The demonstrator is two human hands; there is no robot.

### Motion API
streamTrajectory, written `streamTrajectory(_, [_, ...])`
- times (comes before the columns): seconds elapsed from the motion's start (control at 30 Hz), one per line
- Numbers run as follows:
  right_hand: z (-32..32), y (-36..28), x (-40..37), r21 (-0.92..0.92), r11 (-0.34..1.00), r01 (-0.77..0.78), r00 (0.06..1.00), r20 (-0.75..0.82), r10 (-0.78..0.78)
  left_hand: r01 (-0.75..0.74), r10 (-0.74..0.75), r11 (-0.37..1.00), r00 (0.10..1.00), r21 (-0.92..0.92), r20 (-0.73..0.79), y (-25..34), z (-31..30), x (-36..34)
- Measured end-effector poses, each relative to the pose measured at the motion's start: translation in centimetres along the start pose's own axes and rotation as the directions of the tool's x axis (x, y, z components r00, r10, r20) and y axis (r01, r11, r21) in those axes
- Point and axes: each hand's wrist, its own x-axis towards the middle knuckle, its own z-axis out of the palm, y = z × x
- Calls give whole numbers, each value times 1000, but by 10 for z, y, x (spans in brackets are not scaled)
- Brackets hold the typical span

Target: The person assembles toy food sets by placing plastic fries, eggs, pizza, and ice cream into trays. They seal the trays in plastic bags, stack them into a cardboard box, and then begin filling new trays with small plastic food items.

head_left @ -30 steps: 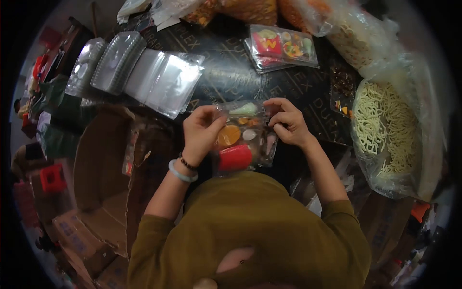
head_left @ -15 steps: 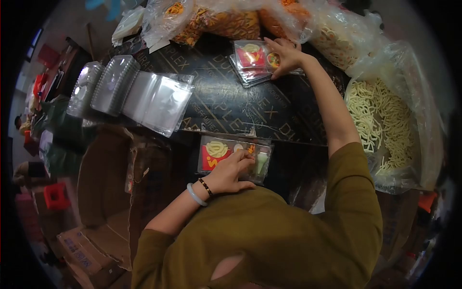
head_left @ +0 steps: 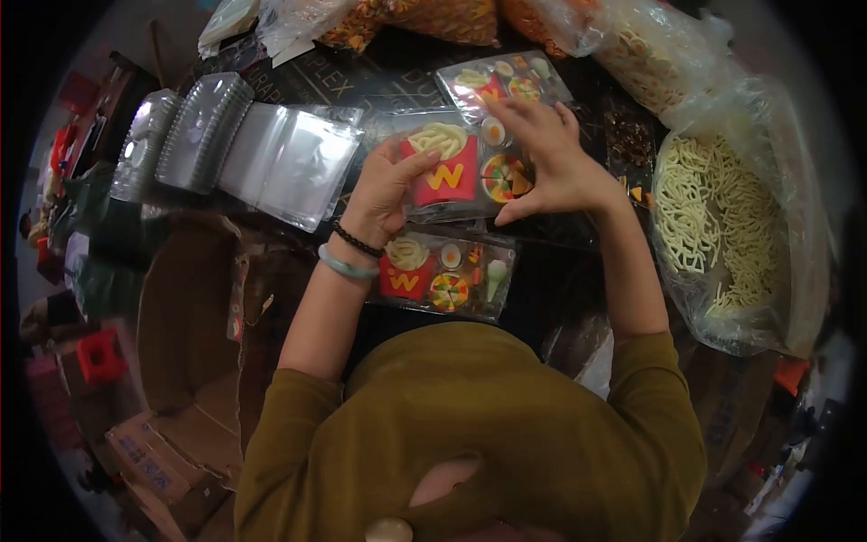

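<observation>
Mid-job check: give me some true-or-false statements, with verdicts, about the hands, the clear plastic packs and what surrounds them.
1. The left hand holds a clear, flat plastic pack containing a red carton. True.
2. The right hand lies on the pale-yellow, noodle-shaped strands. False: the right hand is at the held pack's right end.
3. A similar clear plastic pack shows between the held pack and the olive-brown shirt. True.
4. Ribbed, clear plastic trays stand right of the held pack. False: the trays are to its left.

Left hand (head_left: 381, 188) gripping toy-food pack (head_left: 454, 181), right hand (head_left: 564, 163) over it — second pack (head_left: 449, 275) nearer
</observation>
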Motion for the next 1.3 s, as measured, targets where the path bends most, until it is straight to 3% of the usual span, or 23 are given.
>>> streamTrajectory(0.03, [-3,6,-8,99,995,14,998,-56,-9,-4,4,999,1000,-36,-2,1,-2,-6])
streamTrajectory(0.1, [-6,45,-12,632,770,-89,989,-38,145,48,-41,993,997,-107,69,4,-13,-16])
streamTrajectory(0.17, [-2,51,-7,935,319,-157,983,116,144,78,-60,985,992,-157,113,3,-18,-21])
streamTrajectory(0.23, [16,50,-5,980,-85,-178,982,182,46,111,-84,976,986,-189,144,3,-17,-21])
streamTrajectory(0.37, [40,50,-2,826,-564,13,970,-147,-194,133,-95,960,982,-247,162,8,-9,-23])
streamTrajectory(0.47, [52,46,-11,781,-540,314,947,-299,118,153,-80,954,959,-258,272,23,11,-22])
streamTrajectory(0.5, [50,41,-9,680,-619,393,907,-398,138,142,-76,964,956,-223,282,32,24,-24])
streamTrajectory(0.57, [38,46,-23,661,-576,481,877,-375,301,51,10,981,952,-189,306,47,51,-26])
streamTrajectory(0.6, [31,56,-24,685,-539,490,859,-484,166,7,34,990,956,-139,292,55,65,-29])
streamTrajectory(0.63, [6,43,-23,743,-463,483,836,-234,497,-22,58,993,950,-120,308,61,80,-31])
streamTrajectory(0.67, [-29,19,-22,789,-412,456,646,26,763,-55,86,993,942,-104,324,66,97,-33])
streamTrajectory(0.7, [-35,17,-27,755,-424,500,685,-45,727,-124,147,988,940,-95,308,71,115,-38])
streamTrajectory(0.73, [-28,23,-33,692,-480,539,807,-262,529,-197,218,976,921,-96,322,74,132,-42])
streamTrajectory(0.8, [-17,22,-49,735,-432,523,850,-412,327,-305,327,945,891,-119,315,76,162,-46])
streamTrajectory(0.83, [13,38,-56,950,-46,308,791,-229,567,-379,403,915,860,-139,311,77,181,-50])
streamTrajectory(0.87, [29,33,-62,956,284,-69,792,-121,598,-448,477,879,825,-162,303,76,200,-54])
streamTrajectory(0.93, [91,20,-81,722,580,-378,798,-64,599,-520,553,833,771,-188,316,72,224,-55])
streamTrajectory(0.97, [107,9,-93,300,894,-334,864,-281,417,-557,587,808,737,-191,334,70,235,-57])
streamTrajectory(1.0, [107,-20,-99,241,883,-403,828,-315,464,-592,620,782,703,-197,348,68,246,-59])
streamTrajectory(1.07, [129,-32,-101,112,940,-324,825,-452,338,-610,641,766,697,-204,322,61,273,-65])
streamTrajectory(1.13, [130,-45,-99,119,947,-298,894,-312,320,-624,674,737,654,-259,344,52,299,-71])
streamTrajectory(1.17, [139,-52,-99,37,981,-191,878,-440,188,-650,695,715,627,-256,351,47,311,-75])
streamTrajectory(1.3, [158,-61,-93,-21,998,53,843,-535,-56,-633,688,718,586,-289,428,28,340,-82])
